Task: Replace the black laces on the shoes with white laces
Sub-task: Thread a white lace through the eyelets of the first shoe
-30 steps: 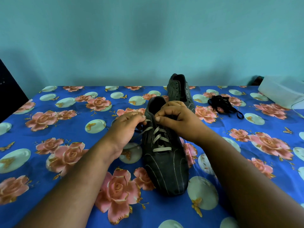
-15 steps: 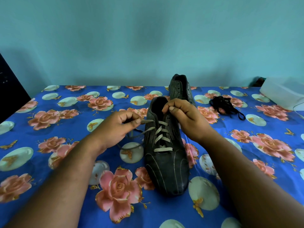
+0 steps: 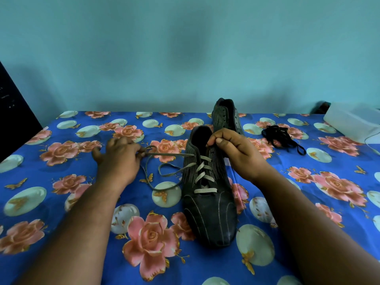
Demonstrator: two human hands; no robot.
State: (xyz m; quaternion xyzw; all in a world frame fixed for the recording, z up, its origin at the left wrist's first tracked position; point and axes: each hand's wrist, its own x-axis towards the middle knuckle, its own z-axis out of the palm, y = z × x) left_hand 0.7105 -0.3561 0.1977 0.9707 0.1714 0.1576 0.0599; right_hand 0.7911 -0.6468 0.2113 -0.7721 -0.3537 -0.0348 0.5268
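A dark striped shoe (image 3: 209,212) lies toe toward me on the flowered blue cloth (image 3: 61,182). A white lace (image 3: 202,173) crosses its eyelets in several rows. My left hand (image 3: 119,159) pinches the lace's free end, stretched taut to the left of the shoe, with slack looped on the cloth below. My right hand (image 3: 232,151) grips the shoe's upper edge by the tongue. The second shoe (image 3: 225,116) stands behind, with no lace visible. A heap of black laces (image 3: 281,136) lies to its right.
A white box (image 3: 353,124) sits at the far right edge with a thin cable beside it. A black object (image 3: 12,120) stands at the far left. A teal wall (image 3: 185,54) closes the back of the surface.
My left hand has pulled the white lace outward to the left, drawing it taut through an upper eyelet. My right hand has stayed at the shoe's collar, holding it steady.
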